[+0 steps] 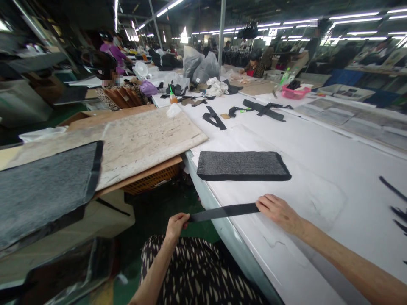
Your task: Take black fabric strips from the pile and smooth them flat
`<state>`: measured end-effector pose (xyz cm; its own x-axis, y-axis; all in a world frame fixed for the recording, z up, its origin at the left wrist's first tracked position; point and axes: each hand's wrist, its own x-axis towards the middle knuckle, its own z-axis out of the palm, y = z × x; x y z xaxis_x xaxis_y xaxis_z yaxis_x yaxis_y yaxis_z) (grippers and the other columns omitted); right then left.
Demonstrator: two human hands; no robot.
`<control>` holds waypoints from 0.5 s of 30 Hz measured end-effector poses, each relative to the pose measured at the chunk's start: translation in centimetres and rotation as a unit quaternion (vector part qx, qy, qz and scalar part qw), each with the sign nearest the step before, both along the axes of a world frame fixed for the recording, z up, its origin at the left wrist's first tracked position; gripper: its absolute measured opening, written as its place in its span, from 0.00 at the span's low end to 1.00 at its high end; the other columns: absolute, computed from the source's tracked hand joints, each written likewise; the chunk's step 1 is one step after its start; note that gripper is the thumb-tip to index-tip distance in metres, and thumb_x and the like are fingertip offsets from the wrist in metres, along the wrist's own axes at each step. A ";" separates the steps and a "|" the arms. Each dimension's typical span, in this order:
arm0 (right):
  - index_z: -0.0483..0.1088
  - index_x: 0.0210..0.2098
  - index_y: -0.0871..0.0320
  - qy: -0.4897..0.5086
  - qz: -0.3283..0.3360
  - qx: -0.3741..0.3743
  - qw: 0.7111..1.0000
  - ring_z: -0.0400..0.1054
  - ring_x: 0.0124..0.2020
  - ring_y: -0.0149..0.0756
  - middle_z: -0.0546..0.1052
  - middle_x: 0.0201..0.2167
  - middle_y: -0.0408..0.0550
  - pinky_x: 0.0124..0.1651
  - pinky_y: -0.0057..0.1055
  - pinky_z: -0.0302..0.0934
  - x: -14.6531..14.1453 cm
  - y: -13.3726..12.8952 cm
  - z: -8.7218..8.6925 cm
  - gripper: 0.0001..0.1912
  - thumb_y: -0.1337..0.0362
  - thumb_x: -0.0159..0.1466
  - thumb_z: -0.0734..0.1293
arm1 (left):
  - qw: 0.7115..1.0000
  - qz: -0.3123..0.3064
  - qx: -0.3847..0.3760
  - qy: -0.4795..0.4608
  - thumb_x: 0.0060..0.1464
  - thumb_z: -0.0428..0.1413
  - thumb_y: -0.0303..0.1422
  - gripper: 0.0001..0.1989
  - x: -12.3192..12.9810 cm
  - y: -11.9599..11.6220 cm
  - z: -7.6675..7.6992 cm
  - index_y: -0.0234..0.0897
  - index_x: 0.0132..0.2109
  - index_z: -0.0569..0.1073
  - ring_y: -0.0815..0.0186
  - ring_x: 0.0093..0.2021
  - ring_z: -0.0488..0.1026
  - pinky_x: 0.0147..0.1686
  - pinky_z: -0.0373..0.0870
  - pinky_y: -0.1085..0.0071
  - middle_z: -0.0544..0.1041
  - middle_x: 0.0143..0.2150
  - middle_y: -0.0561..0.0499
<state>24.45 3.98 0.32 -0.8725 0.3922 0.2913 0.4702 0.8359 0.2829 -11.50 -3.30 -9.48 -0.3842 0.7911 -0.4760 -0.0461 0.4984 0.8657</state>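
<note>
A black strip (225, 211) is stretched between my two hands across the near edge of the white table (337, 169). My left hand (178, 224) pinches its left end, out past the table edge. Closed on the right end is my right hand (278, 212), over the tabletop. Just beyond the strip lies a stack of dark grey pieces (240, 164) with black edging, flat on the table. Farther back are loose black strips (214, 118) and a longer crossed black piece (265, 111).
At left, a worn board (143, 135) carries a large grey sheet (47, 186) with black edging. A pink basket (295, 92), plastic bags (200, 65) and a glue bottle (172, 96) stand far back. More black strips (392, 186) lie at right. People sit beyond.
</note>
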 end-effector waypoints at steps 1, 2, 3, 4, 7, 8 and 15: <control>0.70 0.34 0.63 -0.001 0.006 0.001 1.000 0.60 0.33 0.35 0.69 0.31 0.49 0.36 0.32 0.59 -0.3 0.0 -0.1 0.15 0.82 0.61 0.55 | 1.000 0.002 -0.006 0.002 0.25 0.64 0.50 0.21 0.1 0.1 -0.5 0.35 0.17 0.70 0.72 0.17 0.60 0.21 0.56 0.73 0.64 0.13 0.57; 0.70 0.34 0.63 -0.001 0.012 0.001 1.000 0.60 0.34 0.35 0.69 0.31 0.49 0.36 0.32 0.59 -0.6 0.0 -0.1 0.15 0.82 0.61 0.55 | 1.000 0.004 -0.012 0.005 0.25 0.64 0.50 0.22 0.1 0.1 -1.0 0.35 0.17 0.70 0.72 0.17 0.60 0.20 0.56 0.74 0.64 0.13 0.57; 0.70 0.34 0.63 -0.001 0.018 0.001 1.000 0.60 0.33 0.35 0.69 0.31 0.49 0.36 0.32 0.59 -0.9 0.0 -0.1 0.15 0.82 0.61 0.55 | 1.000 0.007 -0.017 0.007 0.25 0.64 0.50 0.22 0.1 0.2 -1.4 0.35 0.17 0.70 0.72 0.17 0.60 0.20 0.56 0.74 0.64 0.12 0.57; 0.70 0.34 0.63 0.000 0.024 0.000 1.000 0.60 0.33 0.35 0.69 0.31 0.49 0.36 0.32 0.59 -1.3 0.0 0.0 0.14 0.82 0.62 0.55 | 1.000 0.009 -0.022 0.008 0.24 0.64 0.50 0.22 0.0 0.1 -1.8 0.35 0.17 0.70 0.72 0.17 0.60 0.20 0.56 0.74 0.64 0.12 0.57; 0.69 0.34 0.64 0.005 0.038 -0.007 0.999 0.59 0.33 0.34 0.68 0.31 0.49 0.36 0.31 0.58 -2.7 0.1 0.1 0.13 0.80 0.62 0.56 | 0.999 0.023 -0.038 0.012 0.24 0.64 0.50 0.22 -0.7 -0.3 -3.0 0.35 0.18 0.70 0.72 0.17 0.60 0.20 0.56 0.73 0.64 0.12 0.57; 0.69 0.34 0.63 0.005 0.045 -0.012 0.999 0.59 0.32 0.34 0.68 0.31 0.49 0.35 0.31 0.58 -3.2 0.2 0.1 0.12 0.80 0.62 0.56 | 0.998 0.030 -0.044 0.014 0.23 0.64 0.49 0.22 -1.0 -0.5 -3.3 0.34 0.18 0.71 0.72 0.17 0.60 0.20 0.56 0.73 0.64 0.12 0.56; 0.69 0.32 0.63 0.018 0.092 -0.022 0.995 0.57 0.31 0.34 0.67 0.30 0.48 0.33 0.31 0.56 -6.8 0.1 0.1 0.11 0.78 0.63 0.58 | 0.992 0.079 -0.094 0.014 0.25 0.66 0.42 0.18 -3.2 -2.2 -5.3 0.33 0.19 0.72 0.71 0.16 0.61 0.17 0.56 0.74 0.65 0.12 0.56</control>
<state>17.65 4.10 0.42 -0.9201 0.2394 0.3100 0.3167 0.9204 0.2294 -14.73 -5.52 -14.76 -0.5114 0.6189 -0.5962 -0.1135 0.6390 0.7608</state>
